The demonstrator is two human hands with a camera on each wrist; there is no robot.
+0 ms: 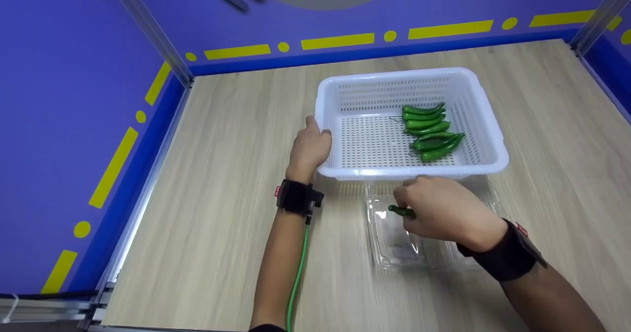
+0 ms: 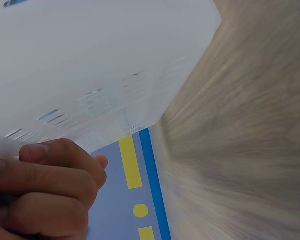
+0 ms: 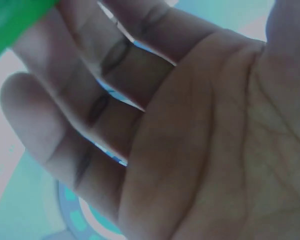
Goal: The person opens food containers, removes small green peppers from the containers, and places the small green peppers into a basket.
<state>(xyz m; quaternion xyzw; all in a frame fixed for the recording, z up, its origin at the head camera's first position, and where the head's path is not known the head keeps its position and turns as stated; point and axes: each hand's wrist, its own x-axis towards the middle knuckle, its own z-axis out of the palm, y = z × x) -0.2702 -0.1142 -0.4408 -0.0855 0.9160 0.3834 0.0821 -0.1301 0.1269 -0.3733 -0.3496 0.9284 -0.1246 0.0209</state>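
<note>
A white plastic basket (image 1: 384, 172) with slotted walls holds several green chili peppers (image 1: 425, 123) toward its right side. My left hand (image 1: 309, 147) grips the basket's left rim. In the left wrist view its curled fingers (image 2: 65, 167) lie against the basket wall (image 2: 110, 55). Just in front of the basket, my right hand (image 1: 443, 212) holds one green chili pepper (image 1: 401, 211) above a clear plastic box (image 1: 392, 245). The right wrist view shows the palm (image 3: 190, 145) and a blurred green piece of the pepper (image 3: 15, 22) at the fingertips; the hand hides part of the box.
The wood-grain tabletop (image 1: 227, 184) stretches to both sides of the basket. Blue panels (image 1: 340, 21) with yellow marks stand behind and at the sides, with metal rails at the corners. A green cable (image 1: 297, 277) runs along the left forearm from the wrist camera.
</note>
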